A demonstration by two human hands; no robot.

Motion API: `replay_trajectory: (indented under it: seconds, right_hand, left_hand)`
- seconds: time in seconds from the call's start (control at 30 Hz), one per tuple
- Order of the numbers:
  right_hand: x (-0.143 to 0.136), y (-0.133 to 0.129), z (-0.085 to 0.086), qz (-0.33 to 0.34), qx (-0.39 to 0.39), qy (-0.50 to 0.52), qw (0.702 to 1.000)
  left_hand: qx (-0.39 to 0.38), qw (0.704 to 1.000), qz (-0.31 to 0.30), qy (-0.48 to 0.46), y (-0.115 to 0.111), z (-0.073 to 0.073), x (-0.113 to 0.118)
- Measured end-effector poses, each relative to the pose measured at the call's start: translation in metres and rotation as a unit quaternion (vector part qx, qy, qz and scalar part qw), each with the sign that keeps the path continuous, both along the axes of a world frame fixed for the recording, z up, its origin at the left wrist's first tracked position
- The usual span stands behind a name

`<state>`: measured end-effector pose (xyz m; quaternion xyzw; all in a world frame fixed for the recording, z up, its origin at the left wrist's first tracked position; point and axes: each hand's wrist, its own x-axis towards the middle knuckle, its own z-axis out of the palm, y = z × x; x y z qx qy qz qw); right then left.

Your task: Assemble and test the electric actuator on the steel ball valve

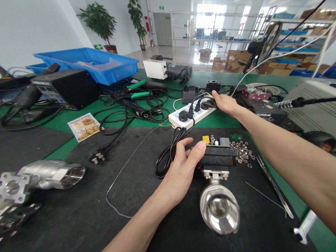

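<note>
My left hand (184, 169) is closed on the left side of a black valve actuator (217, 156), its thumb on the upper edge. Electronic parts, one of them a yellow block (205, 139), show on top of the actuator. Below it, a shiny steel ball valve (220, 208) is attached, its round opening facing me. Farther back, my right hand (225, 103) grips the right end of a white power strip (177, 119); some of its fingers are hidden. Several black plugs sit in the strip, and a coiled black cable (166, 160) lies between it and my left hand.
Small nuts (241, 151), tweezers (274, 187) and a wrench (306, 227) lie at right. Another steel valve (53, 174) and a loose plug (98, 156) are at left. Tangled cables, a blue bin (106, 70) and a grey metal box (313, 104) stand behind.
</note>
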<state>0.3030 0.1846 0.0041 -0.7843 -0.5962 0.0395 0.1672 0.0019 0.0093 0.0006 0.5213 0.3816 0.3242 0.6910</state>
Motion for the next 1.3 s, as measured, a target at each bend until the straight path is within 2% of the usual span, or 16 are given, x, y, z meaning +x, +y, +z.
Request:
replay_trajectory:
  seconds: [0.27,0.67,0.93,1.3]
  right_hand:
    - [0.003,-0.002,-0.002,0.002,0.02,0.005,1.0]
    - [0.005,0.001,-0.005,0.0,0.021,-0.019,1.0]
    - [0.005,0.006,-0.005,0.002,0.003,-0.045,0.999]
    - [0.004,0.005,0.007,0.028,-0.011,-0.08,0.996]
  left_hand:
    - [0.007,1.0,0.006,-0.006,-0.001,-0.01,0.003]
    - [0.027,0.998,0.02,0.053,-0.006,-0.002,0.004]
    - [0.036,0.997,0.026,0.067,-0.005,-0.003,0.003]
    - [0.025,0.998,0.023,0.057,-0.007,0.001,0.006]
